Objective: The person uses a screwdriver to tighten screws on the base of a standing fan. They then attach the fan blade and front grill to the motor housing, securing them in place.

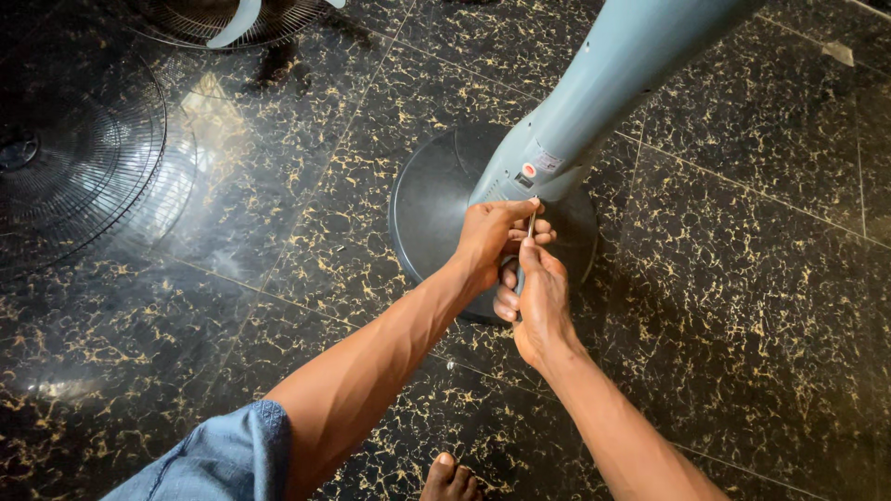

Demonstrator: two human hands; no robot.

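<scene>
The left hand [490,239] was curled shut around the foot of the blue-grey fan column [594,93], pinching the tip of a thin metal screwdriver [530,225]. The right hand [538,301], just beneath and touching it, gripped the tool's handle. The shaft stood nearly upright, pointing away from the person. The column rose from the round dark base [432,204], leaning toward the floor's far right corner.

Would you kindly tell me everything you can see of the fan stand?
The fan stand is a pale blue-grey, plastic-looking column, widening upward, leaning up and right out of frame. Its foot sits on a round dark base on the black tiled floor. Small stickers mark its lower end. The left hand and right hand work a thin metal tool at its foot.
</scene>
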